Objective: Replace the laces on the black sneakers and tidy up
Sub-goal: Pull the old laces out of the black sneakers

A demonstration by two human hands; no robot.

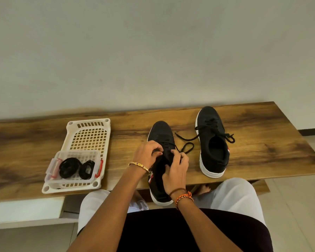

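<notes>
Two black sneakers with white soles sit on a wooden table (44, 142). The near sneaker (161, 132) lies in front of me, its heel past the table's front edge. My left hand (147, 155) pinches its black lace (186, 148) at the eyelets on the left side. My right hand (175, 170) grips the shoe's tongue and the right side of the lacing. The lace loops out to the right on the table. The far sneaker (213, 142) stands to the right, laced, with loose ends.
A white perforated basket (89, 135) stands at the left. In its near end sits a small clear box (53, 171) with red clips, holding two coiled black laces (69, 167). A pale wall rises behind the table. My knees are under the front edge.
</notes>
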